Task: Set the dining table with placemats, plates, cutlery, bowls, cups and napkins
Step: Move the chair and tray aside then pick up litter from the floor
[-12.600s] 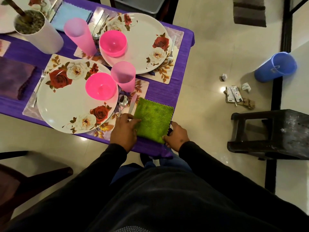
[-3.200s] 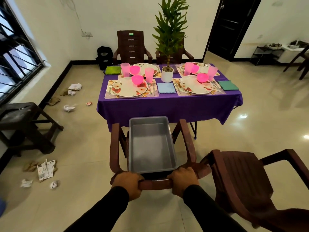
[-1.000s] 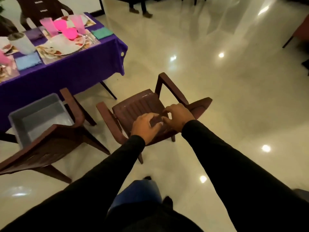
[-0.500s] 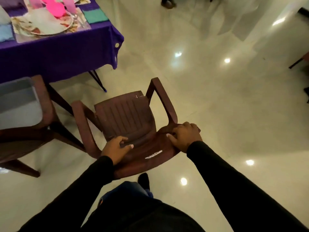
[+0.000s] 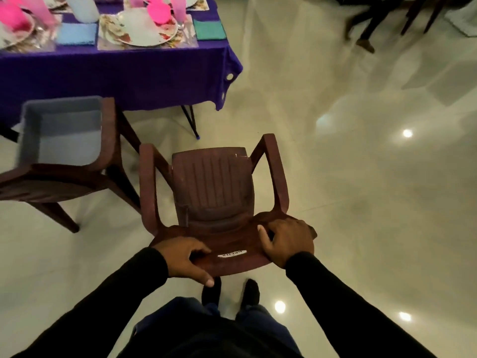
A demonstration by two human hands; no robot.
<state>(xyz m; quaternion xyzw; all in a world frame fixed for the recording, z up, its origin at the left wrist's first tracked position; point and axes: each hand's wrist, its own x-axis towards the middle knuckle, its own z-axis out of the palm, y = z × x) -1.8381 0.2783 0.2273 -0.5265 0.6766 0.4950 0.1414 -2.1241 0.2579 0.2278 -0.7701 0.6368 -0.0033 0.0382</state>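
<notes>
Two hands clamped on top of a brown chair's backrest [image 5: 227,257] — left hand [image 5: 184,262] at its left end, right hand [image 5: 286,241] at its right end. Far left: purple-clothed table [image 5: 116,73] laid with plate [image 5: 140,31], pink cups [image 5: 178,7], green napkin [image 5: 209,29]. Second chair [image 5: 64,182] at left — grey tub [image 5: 59,127] on its seat.
</notes>
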